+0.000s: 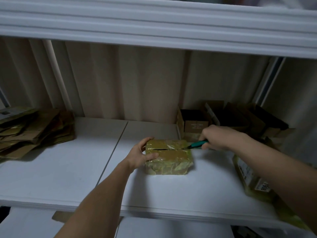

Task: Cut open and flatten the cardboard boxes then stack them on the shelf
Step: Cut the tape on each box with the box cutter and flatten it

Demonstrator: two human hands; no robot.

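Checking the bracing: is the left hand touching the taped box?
Touching. The head view shows the left hand gripping the taped box's left end, thumb on top.

White shelf (68, 177) and the items you see resting on it.
Left: flattened cardboard stack (32, 131). Centre: taped box (169, 158). Right rear: upright cartons (195, 125), touching one another; right front: labelled package (248, 177) near your edge.

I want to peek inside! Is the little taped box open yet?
Not yet. The small tape-wrapped cardboard box has a dark slit along its top seam, but both flaps lie flat; the teal-handled knife is at the seam.
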